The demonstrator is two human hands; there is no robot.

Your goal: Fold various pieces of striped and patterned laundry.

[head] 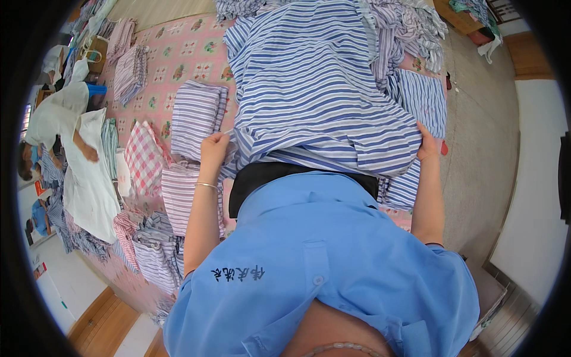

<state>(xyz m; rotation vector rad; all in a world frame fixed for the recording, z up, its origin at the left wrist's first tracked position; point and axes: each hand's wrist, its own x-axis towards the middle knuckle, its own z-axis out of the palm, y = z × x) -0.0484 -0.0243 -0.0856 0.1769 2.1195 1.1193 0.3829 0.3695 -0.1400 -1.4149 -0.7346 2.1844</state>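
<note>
A large blue-and-white striped garment or cloth (312,93) lies spread and wrinkled before me, its near edge reaching my waist. My left hand (214,149) pinches the cloth's near left edge, thumb and fingers together; a small pale bit shows at the fingertips. At the opposite side, my right hand (427,143) grips the near right corner, with the fingers partly hidden by the fabric. Folded purple-striped clothing (196,118) sits just beyond my left hand. Next to my right hand lies a folded blue-striped piece (423,100).
A pink patterned table cover (187,49) lies under the cloths. Rumpled striped clothing (401,31) is heaped at the far right. Left of me are a red-checked cloth (145,156), a folded striped stack (156,254) and a person in white (58,111) working over a white sheet (91,192).
</note>
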